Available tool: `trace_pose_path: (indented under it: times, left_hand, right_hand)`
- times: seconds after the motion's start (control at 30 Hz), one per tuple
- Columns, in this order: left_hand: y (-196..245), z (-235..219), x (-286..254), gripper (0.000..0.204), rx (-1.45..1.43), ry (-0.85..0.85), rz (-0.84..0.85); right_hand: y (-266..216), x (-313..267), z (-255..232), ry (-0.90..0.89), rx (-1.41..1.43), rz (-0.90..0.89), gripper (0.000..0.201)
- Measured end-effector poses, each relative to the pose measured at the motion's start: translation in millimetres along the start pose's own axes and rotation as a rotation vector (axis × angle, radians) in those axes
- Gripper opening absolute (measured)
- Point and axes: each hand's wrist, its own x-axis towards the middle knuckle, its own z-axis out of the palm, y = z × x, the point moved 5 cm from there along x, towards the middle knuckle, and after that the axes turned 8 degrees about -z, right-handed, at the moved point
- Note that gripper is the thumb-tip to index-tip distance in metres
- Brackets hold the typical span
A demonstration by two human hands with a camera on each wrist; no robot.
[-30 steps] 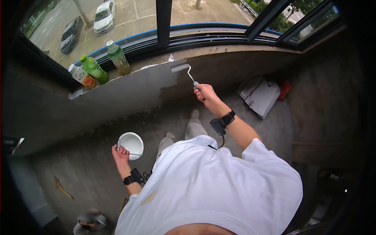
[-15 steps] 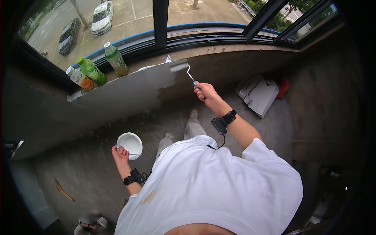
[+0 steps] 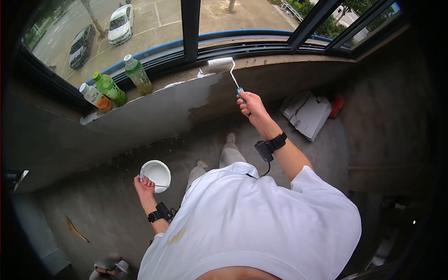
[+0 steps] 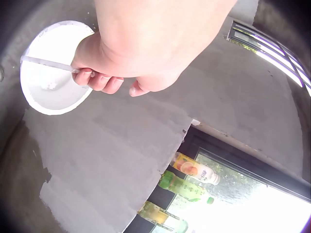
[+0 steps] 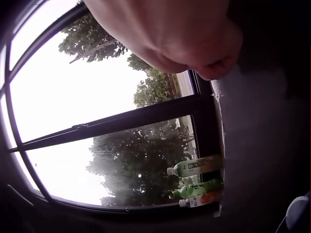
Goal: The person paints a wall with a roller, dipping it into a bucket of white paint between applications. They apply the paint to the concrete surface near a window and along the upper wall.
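My right hand grips the blue handle of a paint roller. The white roller sleeve lies over the window ledge, at the top edge of the low wall. In the right wrist view, the back of the right hand hides most of the roller. My left hand has its fingers curled round the thin bail of a white bucket, low over the floor at the left. Looking down in the left wrist view, white paint shows inside the bucket.
Three drink bottles stand on the ledge at left, below the dark window frame. A white box and a red object are on the floor at right. Another person is at the lower left, near a wooden piece.
My right hand has moved up and slightly right, taking the roller from the upper wall face onto the ledge. The left hand and bucket have stayed nearly in place.
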Motion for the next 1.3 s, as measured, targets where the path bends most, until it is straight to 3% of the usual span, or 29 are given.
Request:
trace_pose_path:
  times: [0.1, 0.17, 0.23, 0.4, 0.97, 1.3]
  left_hand:
    - [-1.2, 1.9, -3.2, 0.031, 0.019, -0.042, 0.018]
    - [-0.6, -1.3, -5.0, 0.031, -0.010, 0.030, 0.010]
    - [0.7, -7.7, -2.7, 0.031, -0.015, 0.021, 0.013]
    - [-2.4, -9.1, -3.8, 0.031, -0.005, 0.001, 0.034]
    - [-5.4, 25.8, -7.6, 0.030, 0.049, -0.019, -0.002]
    - [-6.2, 35.3, -3.7, 0.030, 0.054, -0.071, -0.015]
  right_hand:
    - [-15.4, 30.6, -2.9, 0.060, 0.179, -0.023, 0.020]
    - [-21.9, 23.5, -7.5, 0.060, 0.149, -0.041, 0.019]
    - [-22.2, 0.8, -9.8, 0.037, 0.001, -0.024, 0.018]
    - [7.0, -35.0, -18.8, -0.008, -0.059, 0.087, 0.019]
    - [33.0, 5.8, -44.0, 0.049, -0.104, 0.132, 0.021]
    - [-0.5, -20.8, -30.8, 0.005, -0.138, 0.039, 0.021]
